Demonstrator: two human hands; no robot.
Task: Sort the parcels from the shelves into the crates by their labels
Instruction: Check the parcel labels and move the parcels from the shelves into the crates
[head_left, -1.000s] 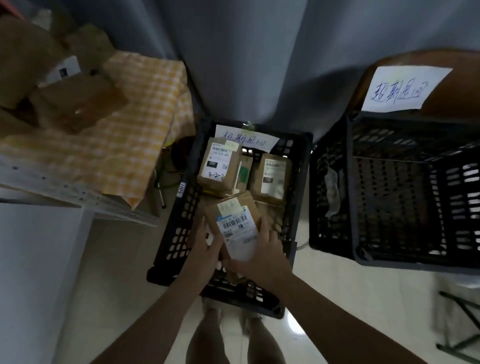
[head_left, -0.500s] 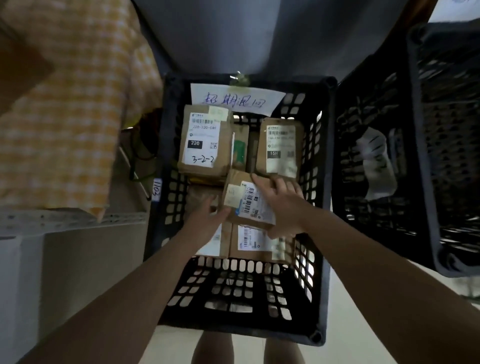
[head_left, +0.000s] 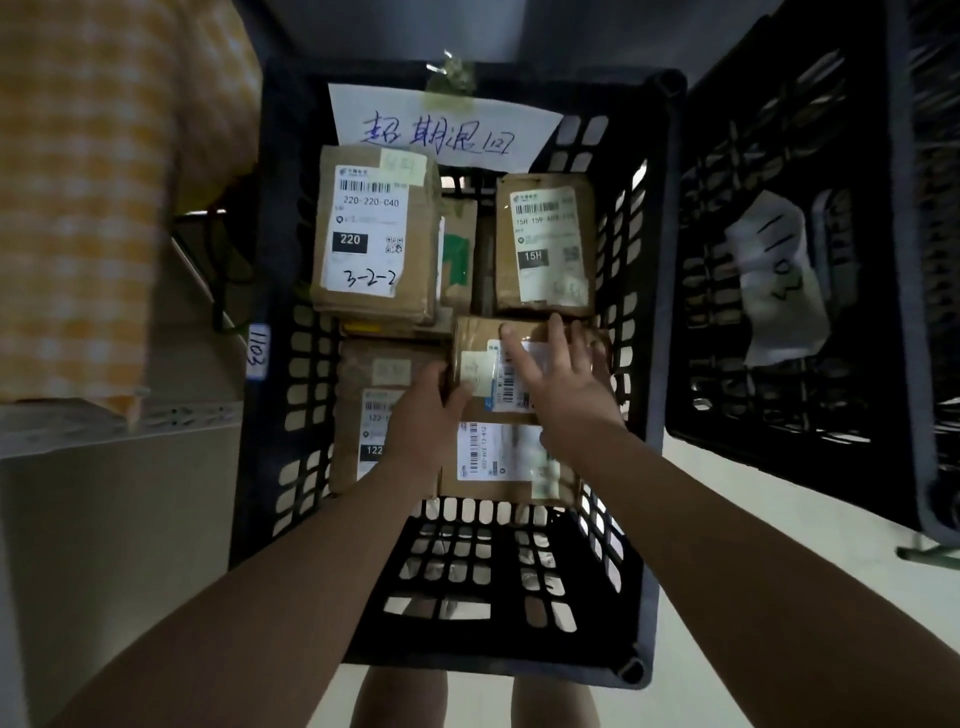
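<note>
Left hand grips the left edge of the small brown cardboard parcel, thumb hooked over its top; the parcel lies at 1 o'clock from this hand. Right hand rests flat on the parcel's top, fingers straight and spread, holding nothing. Both forearms reach in from 6 o'clock. Parcel overlaps another labelled box, at the 3 o'clock side of the black slotted plastic crate. White handwritten paper sign at the crate's 12 o'clock wall.

Yellow checked cloth at left
</note>
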